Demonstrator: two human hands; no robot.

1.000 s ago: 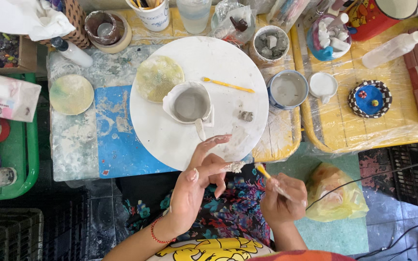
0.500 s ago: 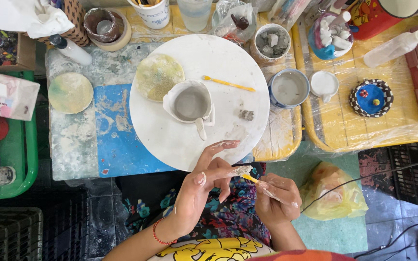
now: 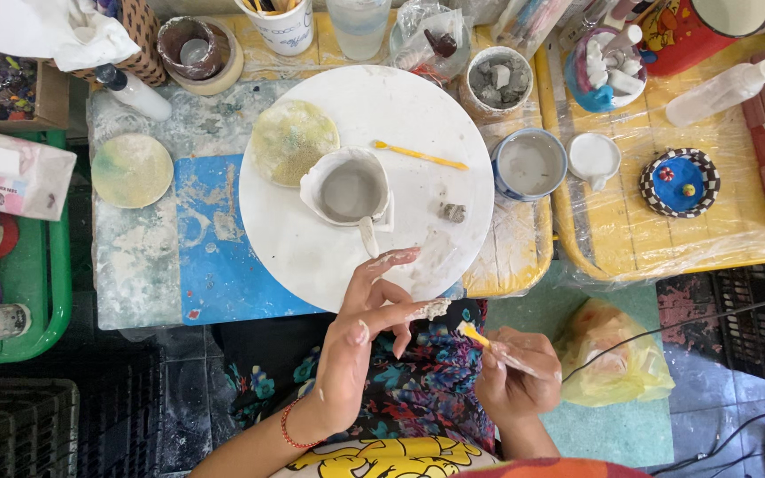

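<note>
- Scraping seems the step in hand: the right hand point(image 3: 517, 372), below the round white board point(image 3: 312, 257), pinches a yellow-tipped modelling tool point(image 3: 474, 335) whose tip meets the clay-smeared fingertips point(image 3: 427, 310) of the left hand point(image 3: 356, 354).
- The left hand's fingers are spread loose, gripping nothing.
- At the board's middle stands the grey clay cup point(image 3: 347, 190), walls raised and a handle strip attached; I judge shaping largely done, smoothing left.
- A second yellow tool point(image 3: 420, 156) lies on the board, right of the cup.
- Compared with a second ago, the tool tip has risen to the left fingers; the cup has stayed put.
</note>
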